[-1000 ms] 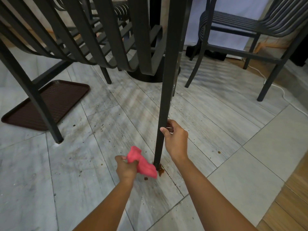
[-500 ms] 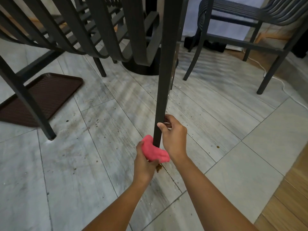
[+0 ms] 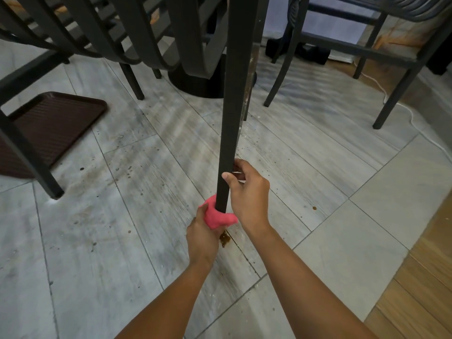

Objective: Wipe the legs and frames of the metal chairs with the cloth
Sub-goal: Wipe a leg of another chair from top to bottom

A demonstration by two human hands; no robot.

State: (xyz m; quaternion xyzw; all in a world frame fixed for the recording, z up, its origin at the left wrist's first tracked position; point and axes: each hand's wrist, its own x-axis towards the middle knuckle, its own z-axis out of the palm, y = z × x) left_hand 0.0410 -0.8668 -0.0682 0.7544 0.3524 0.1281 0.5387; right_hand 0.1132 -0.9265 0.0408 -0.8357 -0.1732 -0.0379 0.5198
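Observation:
A dark metal chair leg (image 3: 232,113) runs down the middle of the head view to the tiled floor. My right hand (image 3: 247,194) grips this leg near its lower end, thumb on the near face. My left hand (image 3: 203,233) holds a pink cloth (image 3: 216,217) wrapped against the foot of the same leg, just below my right hand. The leg's foot is hidden by the cloth. The chair's curved slatted seat and back (image 3: 137,30) hang across the top left.
A brown tray (image 3: 49,126) lies on the floor at left, behind another chair leg (image 3: 27,152). A second dark chair (image 3: 367,47) stands at upper right, a round black table base (image 3: 195,79) behind. A white cable (image 3: 413,123) trails right. A brown stain (image 3: 225,238) marks the tile.
My left hand has brought the pink cloth from the left of the leg onto its foot and wrapped it there. My right hand has kept its grip on the leg.

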